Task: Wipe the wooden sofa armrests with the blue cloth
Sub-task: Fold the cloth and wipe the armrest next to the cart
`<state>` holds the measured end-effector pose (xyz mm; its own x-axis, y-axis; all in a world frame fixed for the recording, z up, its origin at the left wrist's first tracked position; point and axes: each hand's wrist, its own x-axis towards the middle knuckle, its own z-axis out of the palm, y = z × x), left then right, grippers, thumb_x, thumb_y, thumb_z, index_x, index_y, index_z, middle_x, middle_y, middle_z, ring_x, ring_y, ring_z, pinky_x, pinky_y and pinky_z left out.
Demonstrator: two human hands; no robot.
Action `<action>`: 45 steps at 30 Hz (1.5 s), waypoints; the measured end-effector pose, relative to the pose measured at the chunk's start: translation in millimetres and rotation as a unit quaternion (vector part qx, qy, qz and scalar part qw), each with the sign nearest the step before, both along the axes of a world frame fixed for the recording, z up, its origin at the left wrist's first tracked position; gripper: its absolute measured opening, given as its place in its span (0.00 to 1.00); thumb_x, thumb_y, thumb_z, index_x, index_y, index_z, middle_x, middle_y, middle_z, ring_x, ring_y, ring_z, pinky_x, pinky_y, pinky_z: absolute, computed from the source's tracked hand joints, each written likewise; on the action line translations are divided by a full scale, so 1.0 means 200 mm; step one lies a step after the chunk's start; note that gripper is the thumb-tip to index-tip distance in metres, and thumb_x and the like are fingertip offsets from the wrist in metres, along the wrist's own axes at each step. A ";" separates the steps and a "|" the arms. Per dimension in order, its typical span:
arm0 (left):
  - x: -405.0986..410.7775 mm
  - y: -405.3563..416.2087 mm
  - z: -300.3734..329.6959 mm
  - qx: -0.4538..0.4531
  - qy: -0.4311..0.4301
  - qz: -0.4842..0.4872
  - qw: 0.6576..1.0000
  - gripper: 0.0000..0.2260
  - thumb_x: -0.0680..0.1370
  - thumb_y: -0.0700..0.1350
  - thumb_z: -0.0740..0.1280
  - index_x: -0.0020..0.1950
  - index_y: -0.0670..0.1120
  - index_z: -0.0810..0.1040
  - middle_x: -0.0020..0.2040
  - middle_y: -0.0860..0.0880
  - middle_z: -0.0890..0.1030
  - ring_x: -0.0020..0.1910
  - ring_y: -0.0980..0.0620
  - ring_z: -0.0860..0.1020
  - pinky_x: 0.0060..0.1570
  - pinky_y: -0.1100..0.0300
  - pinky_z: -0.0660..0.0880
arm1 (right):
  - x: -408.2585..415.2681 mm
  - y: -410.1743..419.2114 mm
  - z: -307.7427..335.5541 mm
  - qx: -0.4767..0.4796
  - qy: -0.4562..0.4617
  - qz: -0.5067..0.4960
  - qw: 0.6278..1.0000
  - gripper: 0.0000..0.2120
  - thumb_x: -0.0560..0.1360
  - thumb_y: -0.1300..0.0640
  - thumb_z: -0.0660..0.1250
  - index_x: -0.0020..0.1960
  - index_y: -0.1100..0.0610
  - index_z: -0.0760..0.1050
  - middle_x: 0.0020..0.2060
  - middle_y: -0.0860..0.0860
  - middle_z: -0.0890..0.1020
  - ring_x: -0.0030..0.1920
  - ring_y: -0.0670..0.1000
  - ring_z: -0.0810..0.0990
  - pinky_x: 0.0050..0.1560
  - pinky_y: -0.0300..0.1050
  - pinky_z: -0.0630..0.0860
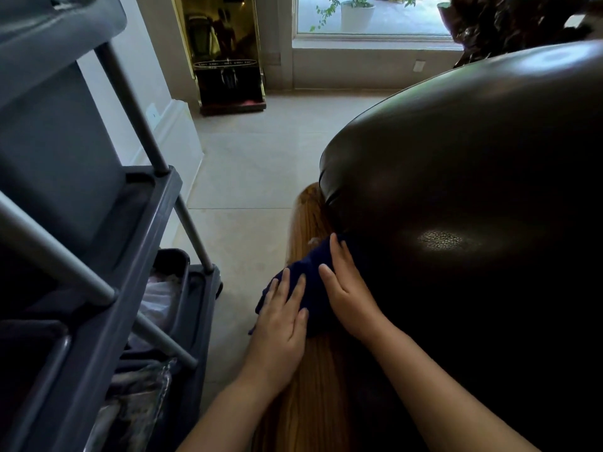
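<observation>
A dark blue cloth (311,282) lies draped over the wooden sofa armrest (308,220), a light brown rail running from the bottom centre away from me. My left hand (280,324) presses flat on the cloth's near left side, fingers spread. My right hand (349,295) rests on the cloth's right side, against the dark leather sofa cushion (473,207). Both palms cover part of the cloth. The near stretch of the armrest (313,402) shows between my forearms.
A grey cleaning cart (107,256) with shelves and metal posts stands close on the left. Pale tiled floor (254,164) runs between cart and sofa. A brass-framed stand (228,60) and a window (375,17) are at the far wall.
</observation>
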<state>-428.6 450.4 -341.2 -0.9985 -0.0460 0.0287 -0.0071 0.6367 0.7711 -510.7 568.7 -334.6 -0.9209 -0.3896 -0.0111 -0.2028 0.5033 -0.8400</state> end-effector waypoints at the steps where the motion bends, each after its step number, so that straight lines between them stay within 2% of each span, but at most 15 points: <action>1: 0.00 0.00 -0.01 0.001 -0.001 0.003 1.000 0.22 0.81 0.47 0.51 0.67 0.63 0.43 0.73 0.62 0.41 0.72 0.62 0.38 0.69 0.65 0.40 | -0.04 -0.02 0.00 0.024 0.015 0.005 1.000 0.27 0.80 0.52 0.50 0.74 0.53 0.42 0.75 0.47 0.46 0.69 0.37 0.39 0.67 0.33 0.38; 4: 0.00 0.02 -0.03 -0.003 -0.006 0.017 1.000 0.22 0.81 0.47 0.49 0.67 0.64 0.41 0.72 0.63 0.39 0.71 0.63 0.36 0.69 0.62 0.40 | -0.09 -0.05 -0.03 0.099 0.078 0.016 0.992 0.27 0.80 0.54 0.50 0.74 0.55 0.42 0.76 0.49 0.46 0.69 0.38 0.38 0.66 0.31 0.36; 7: 0.01 0.03 -0.05 0.009 -0.011 0.022 1.000 0.22 0.81 0.47 0.49 0.67 0.65 0.42 0.71 0.65 0.39 0.71 0.64 0.36 0.68 0.66 0.38 | -0.11 -0.07 -0.05 0.139 0.110 0.020 0.984 0.26 0.80 0.56 0.50 0.74 0.57 0.44 0.76 0.51 0.47 0.70 0.40 0.39 0.66 0.31 0.37; 12: 0.01 0.03 -0.05 -0.006 -0.034 0.041 0.999 0.22 0.80 0.51 0.48 0.67 0.65 0.39 0.71 0.65 0.37 0.70 0.64 0.35 0.68 0.62 0.39 | -0.19 -0.09 -0.03 0.216 0.128 0.063 0.966 0.26 0.80 0.51 0.48 0.74 0.54 0.45 0.76 0.48 0.47 0.74 0.44 0.41 0.66 0.37 0.42; 18: 0.03 0.05 -0.03 -0.044 -0.069 0.053 0.995 0.24 0.80 0.54 0.48 0.68 0.63 0.34 0.70 0.63 0.33 0.70 0.61 0.35 0.71 0.55 0.44 | -0.18 -0.07 -0.01 0.262 0.134 0.094 0.951 0.24 0.80 0.47 0.48 0.74 0.47 0.49 0.76 0.46 0.47 0.74 0.45 0.40 0.71 0.46 0.46; 26: 0.05 0.09 -0.03 -0.097 -0.081 0.092 0.988 0.24 0.79 0.56 0.46 0.66 0.65 0.32 0.70 0.61 0.32 0.74 0.56 0.40 0.72 0.49 0.51 | -0.20 -0.07 0.00 0.261 0.134 0.138 0.946 0.22 0.80 0.48 0.48 0.73 0.46 0.52 0.76 0.46 0.49 0.74 0.47 0.41 0.71 0.47 0.44; 30: 0.07 0.13 -0.02 -0.126 -0.107 0.123 0.979 0.25 0.79 0.56 0.46 0.71 0.61 0.36 0.76 0.57 0.38 0.75 0.54 0.43 0.70 0.46 0.55 | -0.24 -0.10 0.04 0.271 0.140 0.201 0.931 0.21 0.80 0.52 0.51 0.73 0.47 0.57 0.75 0.48 0.56 0.75 0.48 0.46 0.72 0.47 0.48; 33: 0.10 0.15 0.00 -0.136 -0.122 0.155 0.971 0.25 0.79 0.56 0.46 0.73 0.59 0.39 0.77 0.55 0.42 0.75 0.53 0.46 0.69 0.46 0.58 | -0.26 -0.21 0.07 0.263 0.140 0.252 0.921 0.20 0.78 0.57 0.54 0.69 0.51 0.66 0.71 0.51 0.66 0.73 0.51 0.57 0.71 0.45 0.53; 35: 0.12 0.15 0.00 -0.129 -0.128 0.167 0.969 0.24 0.79 0.56 0.46 0.73 0.58 0.41 0.77 0.55 0.44 0.75 0.53 0.48 0.68 0.46 0.59 | -0.26 -0.24 0.07 0.228 0.132 0.249 0.932 0.18 0.76 0.61 0.56 0.63 0.53 0.74 0.66 0.52 0.74 0.70 0.51 0.64 0.69 0.43 0.57; 37: 0.13 0.16 0.02 -0.124 -0.124 0.161 0.971 0.24 0.79 0.55 0.46 0.74 0.58 0.44 0.77 0.55 0.47 0.75 0.54 0.50 0.68 0.47 0.60 | -0.25 -0.23 0.07 0.195 0.112 0.243 0.944 0.17 0.75 0.64 0.57 0.58 0.55 0.78 0.63 0.51 0.77 0.69 0.50 0.67 0.69 0.40 0.56; 39: 0.17 0.14 0.03 -0.102 -0.109 0.157 0.976 0.22 0.79 0.54 0.47 0.73 0.58 0.48 0.77 0.56 0.51 0.74 0.55 0.52 0.68 0.48 0.60 | -0.23 -0.20 0.09 0.177 0.081 0.245 0.950 0.18 0.74 0.65 0.57 0.58 0.55 0.78 0.63 0.50 0.77 0.68 0.48 0.67 0.67 0.37 0.56; 42: 0.22 0.10 0.04 -0.056 -0.077 0.158 0.983 0.20 0.79 0.52 0.50 0.72 0.58 0.56 0.75 0.56 0.58 0.73 0.56 0.57 0.68 0.50 0.61 | -0.21 -0.15 0.14 0.153 0.036 0.235 0.959 0.23 0.72 0.67 0.56 0.62 0.50 0.75 0.65 0.47 0.75 0.67 0.46 0.68 0.63 0.34 0.60; 44: 0.23 0.08 0.05 -0.032 -0.066 0.146 0.987 0.19 0.80 0.51 0.51 0.71 0.57 0.58 0.74 0.55 0.61 0.72 0.55 0.59 0.69 0.51 0.63 | -0.21 -0.12 0.16 0.157 0.071 0.226 0.959 0.26 0.71 0.67 0.58 0.66 0.49 0.71 0.70 0.47 0.69 0.70 0.47 0.64 0.65 0.35 0.59; 45: 0.23 0.07 0.06 -0.025 -0.066 0.141 0.988 0.19 0.80 0.51 0.51 0.71 0.57 0.59 0.74 0.55 0.61 0.72 0.55 0.60 0.69 0.50 0.63 | -0.21 -0.10 0.16 0.195 0.113 0.238 0.945 0.25 0.72 0.65 0.59 0.67 0.49 0.68 0.72 0.48 0.65 0.72 0.48 0.60 0.69 0.38 0.56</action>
<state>-382.0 464.9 -330.2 -0.9417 -0.3239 -0.0909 -0.2871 0.6326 0.7193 -552.8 548.1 -302.2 -0.6389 -0.7667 -0.0633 -0.6352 0.5722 -0.5188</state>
